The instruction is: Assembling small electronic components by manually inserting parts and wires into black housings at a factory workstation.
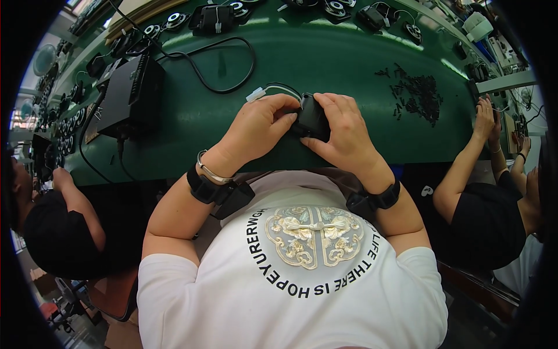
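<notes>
A small black plastic housing [313, 119] is held above the green table in front of me. My right hand [344, 129] wraps round its right side, fingers on the far edge and thumb at the near edge. At the housing's left side, my left hand [263, 125] has thumb and index finger pinched together. What lies between those fingertips is too small to make out. A black and white cable [282, 86] runs from the housing over the left fingers. It ends in a white plug connector [256, 93] beyond that hand.
A pile of small black strips [421, 93] lies to the right. On the left stands a black power box [132, 96] with cords, and a looped black cable [253, 64] stretches behind my hands. Speaker parts [212, 18] line the far edge. Co-workers' arms [465, 157] flank me.
</notes>
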The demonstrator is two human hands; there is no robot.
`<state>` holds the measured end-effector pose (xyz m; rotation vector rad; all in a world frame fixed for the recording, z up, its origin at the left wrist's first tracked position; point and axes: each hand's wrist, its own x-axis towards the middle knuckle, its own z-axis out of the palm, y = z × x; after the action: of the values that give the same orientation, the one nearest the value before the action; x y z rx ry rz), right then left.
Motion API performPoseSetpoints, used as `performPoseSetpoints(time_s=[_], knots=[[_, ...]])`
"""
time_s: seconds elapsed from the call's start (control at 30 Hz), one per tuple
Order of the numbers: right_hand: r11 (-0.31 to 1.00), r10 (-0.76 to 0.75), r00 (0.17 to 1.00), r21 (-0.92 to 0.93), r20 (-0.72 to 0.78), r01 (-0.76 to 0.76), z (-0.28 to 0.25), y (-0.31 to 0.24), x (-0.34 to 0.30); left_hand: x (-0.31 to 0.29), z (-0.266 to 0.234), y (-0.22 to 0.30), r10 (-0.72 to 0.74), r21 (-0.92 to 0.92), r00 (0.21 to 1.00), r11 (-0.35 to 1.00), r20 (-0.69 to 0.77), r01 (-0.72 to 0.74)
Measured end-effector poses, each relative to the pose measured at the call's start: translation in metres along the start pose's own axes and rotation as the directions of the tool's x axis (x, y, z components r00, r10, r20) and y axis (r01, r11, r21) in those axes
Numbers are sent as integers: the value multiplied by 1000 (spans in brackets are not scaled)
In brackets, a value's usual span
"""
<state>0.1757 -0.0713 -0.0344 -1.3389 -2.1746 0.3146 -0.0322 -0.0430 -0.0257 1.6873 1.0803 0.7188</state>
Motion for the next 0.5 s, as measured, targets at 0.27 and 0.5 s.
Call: performPoseSetpoints(time_s=[0.27, 0.5], knots=[[1000, -13, 998, 8, 64, 12, -7, 5, 3, -12, 16, 8, 337, 457, 939, 847, -65, -272], [990, 53, 997, -130, -49, -59, 0, 16, -1, 9, 46, 14, 475, 676, 879, 660, -39, -328]])
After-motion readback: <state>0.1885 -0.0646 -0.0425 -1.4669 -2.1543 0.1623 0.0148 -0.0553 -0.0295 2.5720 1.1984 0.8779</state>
